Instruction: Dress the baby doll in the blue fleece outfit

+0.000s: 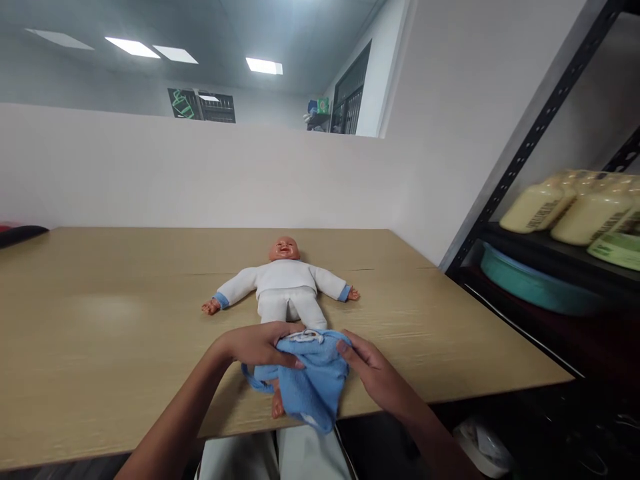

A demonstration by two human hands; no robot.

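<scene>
A baby doll in a white suit with blue cuffs lies face up on the wooden table, head away from me and arms spread. A blue knitted garment covers its lower legs; one bare foot shows beneath it near the table's front edge. My left hand grips the garment's left upper edge with the fingers curled over it. From the right side, my right hand pinches the same cloth, thumb on top.
A white partition wall runs behind the table. A black metal shelf stands at the right with pale yellow bottles and a teal basin. A dark object lies at the far left edge.
</scene>
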